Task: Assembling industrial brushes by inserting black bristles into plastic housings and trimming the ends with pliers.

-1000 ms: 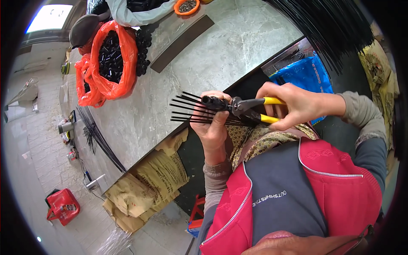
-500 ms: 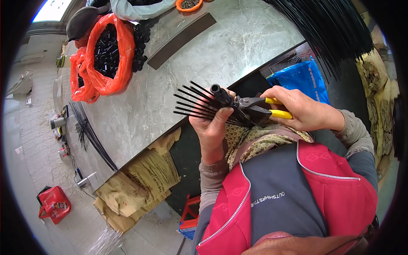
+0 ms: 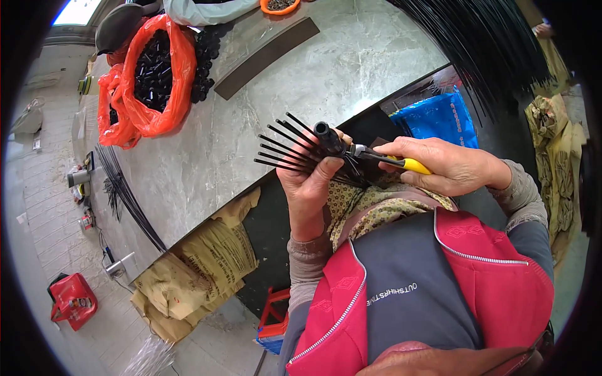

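My left hand (image 3: 306,193) is closed around a black tubular hub (image 3: 330,139) with an open round end pointing up. Several thin black rods (image 3: 283,143) fan out to the left from the same grip, their tips level with or beyond my fingers. My right hand (image 3: 446,164) is wrapped round a pair of pliers with yellow handles (image 3: 415,166). The metal jaws (image 3: 360,150) of the pliers lie against the right side of the hub, beside fine wire-like strands. What exactly the jaws bite on is too small to tell.
Red plastic bags (image 3: 179,81) of small black parts sit on the grey stone-look table (image 3: 226,156), near a curved dark strip (image 3: 266,57) and an orange bowl (image 3: 279,6). Long black rods (image 3: 495,50) overhang at the upper right, above a blue bag (image 3: 436,119). Brown paper sacks (image 3: 188,269) lie below the table edge.
The pliers' handles have been squeezed together and the tool has turned in my right hand. My left hand still grips the hub and rods, almost in place.
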`<state>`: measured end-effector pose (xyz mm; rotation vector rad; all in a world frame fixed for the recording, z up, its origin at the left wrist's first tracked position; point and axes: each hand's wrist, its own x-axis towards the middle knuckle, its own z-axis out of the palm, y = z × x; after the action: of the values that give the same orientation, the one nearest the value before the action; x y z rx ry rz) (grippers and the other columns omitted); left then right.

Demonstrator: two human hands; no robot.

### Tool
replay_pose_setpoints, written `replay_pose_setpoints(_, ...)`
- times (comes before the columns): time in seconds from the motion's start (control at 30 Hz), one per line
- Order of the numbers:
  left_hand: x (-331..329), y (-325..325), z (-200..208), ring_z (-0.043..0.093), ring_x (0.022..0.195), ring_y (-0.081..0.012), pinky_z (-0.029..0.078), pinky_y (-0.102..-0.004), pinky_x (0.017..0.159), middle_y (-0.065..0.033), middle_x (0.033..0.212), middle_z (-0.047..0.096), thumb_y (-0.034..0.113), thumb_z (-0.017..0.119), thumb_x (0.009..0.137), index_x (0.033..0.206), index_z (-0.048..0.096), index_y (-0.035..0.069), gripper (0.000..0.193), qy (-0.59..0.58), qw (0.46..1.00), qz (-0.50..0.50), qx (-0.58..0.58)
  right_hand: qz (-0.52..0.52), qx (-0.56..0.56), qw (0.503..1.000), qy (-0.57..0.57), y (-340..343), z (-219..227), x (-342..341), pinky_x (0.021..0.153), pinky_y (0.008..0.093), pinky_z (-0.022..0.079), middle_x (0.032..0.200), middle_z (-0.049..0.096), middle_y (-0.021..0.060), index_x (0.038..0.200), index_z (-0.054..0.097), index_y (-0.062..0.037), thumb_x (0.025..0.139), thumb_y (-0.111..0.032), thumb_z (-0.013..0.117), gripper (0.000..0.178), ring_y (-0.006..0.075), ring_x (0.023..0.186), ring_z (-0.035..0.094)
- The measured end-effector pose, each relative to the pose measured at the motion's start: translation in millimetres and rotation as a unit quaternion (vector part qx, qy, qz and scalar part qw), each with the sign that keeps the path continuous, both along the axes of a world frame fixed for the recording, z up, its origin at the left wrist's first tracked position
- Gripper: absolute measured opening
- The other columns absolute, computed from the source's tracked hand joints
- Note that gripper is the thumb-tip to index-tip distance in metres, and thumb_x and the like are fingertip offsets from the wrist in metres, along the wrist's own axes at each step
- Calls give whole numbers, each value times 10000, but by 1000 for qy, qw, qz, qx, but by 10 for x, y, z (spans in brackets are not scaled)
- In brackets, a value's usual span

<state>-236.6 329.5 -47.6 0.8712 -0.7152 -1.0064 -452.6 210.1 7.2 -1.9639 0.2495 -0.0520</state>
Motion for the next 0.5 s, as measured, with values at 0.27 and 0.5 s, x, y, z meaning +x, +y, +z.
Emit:
replay_pose_setpoints(0.27, 25, -32, -43, 667, 928, -225, 531, -336, 850, -147, 1023, 683, -15, 733, 816, 1137, 608, -72, 350, -17, 1000, 2, -20, -11, -25, 999, 38, 1, 91, 43, 707, 413, 509, 1067, 616, 182, 1325, 448, -14, 965, -111, 560, 390, 335, 853, 661)
replay_pose_setpoints(0.5, 34, -40, -37, 653, 937, -243, 523, -343, 849, -171, 1010, 665, 63, 743, 834, 1105, 612, -61, 326, -29, 1000, 7, -3, -7, 68, 994, 89, -26, 141, 101, 694, 391, 500, 957, 625, 179, 1267, 471, -1, 979, -170, 565, 347, 312, 819, 651)
